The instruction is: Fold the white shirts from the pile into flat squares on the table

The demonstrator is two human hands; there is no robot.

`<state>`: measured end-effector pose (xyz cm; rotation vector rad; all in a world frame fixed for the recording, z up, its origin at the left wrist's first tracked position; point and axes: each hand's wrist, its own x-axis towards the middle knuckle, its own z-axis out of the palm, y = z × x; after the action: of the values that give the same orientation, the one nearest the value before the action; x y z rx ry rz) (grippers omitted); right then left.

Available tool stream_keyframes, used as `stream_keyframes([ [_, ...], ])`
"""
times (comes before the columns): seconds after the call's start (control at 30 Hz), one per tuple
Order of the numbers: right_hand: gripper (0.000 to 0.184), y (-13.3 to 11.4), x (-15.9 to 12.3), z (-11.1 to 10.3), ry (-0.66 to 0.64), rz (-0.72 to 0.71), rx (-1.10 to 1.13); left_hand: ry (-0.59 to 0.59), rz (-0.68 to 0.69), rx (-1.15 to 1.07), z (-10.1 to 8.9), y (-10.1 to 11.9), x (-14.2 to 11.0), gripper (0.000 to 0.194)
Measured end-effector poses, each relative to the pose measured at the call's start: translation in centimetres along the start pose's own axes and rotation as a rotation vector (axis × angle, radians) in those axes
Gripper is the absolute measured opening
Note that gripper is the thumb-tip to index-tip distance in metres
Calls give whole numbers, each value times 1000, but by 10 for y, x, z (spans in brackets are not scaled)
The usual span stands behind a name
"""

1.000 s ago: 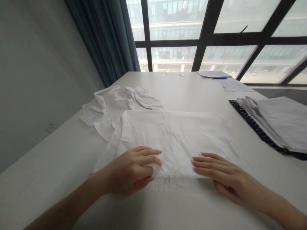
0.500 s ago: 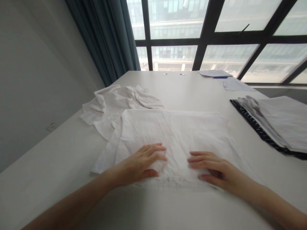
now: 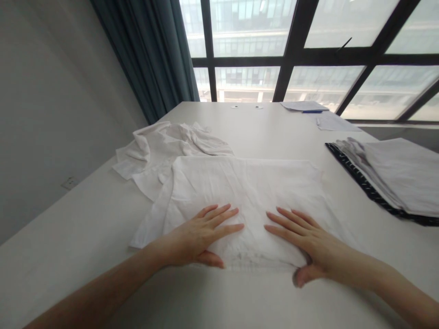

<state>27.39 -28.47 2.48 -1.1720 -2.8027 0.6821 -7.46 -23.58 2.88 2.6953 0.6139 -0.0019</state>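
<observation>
A white garment (image 3: pixel 274 187), folded into a rough rectangle, lies in front of me with a few creases. It looks like a shirt, with a sleeve-like part sticking out at its left. My left hand (image 3: pixel 206 233) rests flat on its lower left part, fingers spread. On the lower right part lies my right hand (image 3: pixel 302 235), also spread, its thumb over the near edge. Neither hand grips the cloth. Just behind, to the left, a crumpled white garment (image 3: pixel 171 139) touches or lies partly under the folded one.
At the right, a stack of folded white cloth (image 3: pixel 404 173) sits on a black patterned piece (image 3: pixel 363 183). Papers (image 3: pixel 302 106) and a blue pen (image 3: pixel 312 111) lie at the white table's far right, near the window (image 3: pixel 254 82). A dark blue curtain (image 3: pixel 154 55) hangs at the left.
Both hands have flattened and their fingers have spread wider on the cloth. My right thumb has moved down past the near edge. The garments stay in place.
</observation>
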Motion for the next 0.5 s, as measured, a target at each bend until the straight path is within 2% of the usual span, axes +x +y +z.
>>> stream_keyframes([
  [0.07, 102, -1, 0, -4, -23, 11, 38, 8, -3, -26, 0, 0, 0, 91],
  [0.13, 99, -4, -2, -11, -64, 14, 107, 4, -7, -53, -2, 2, -1, 99],
  [0.17, 92, -5, -2, -16, -77, 18, 150, -7, -7, -67, -4, 3, -1, 99],
  [0.23, 70, -8, -3, -27, -59, 55, 229, -11, -14, -91, -10, 5, 0, 83],
  [0.33, 47, -5, 8, -41, 100, 151, 215, 118, -75, -51, -23, 1, 12, 55],
  [0.4, 40, 3, 28, -49, 226, 156, 119, 239, -143, 65, -32, -10, 32, 48],
  [0.5, 38, 19, 74, -56, 387, 115, -53, 346, -308, 262, -41, -33, 75, 43],
])
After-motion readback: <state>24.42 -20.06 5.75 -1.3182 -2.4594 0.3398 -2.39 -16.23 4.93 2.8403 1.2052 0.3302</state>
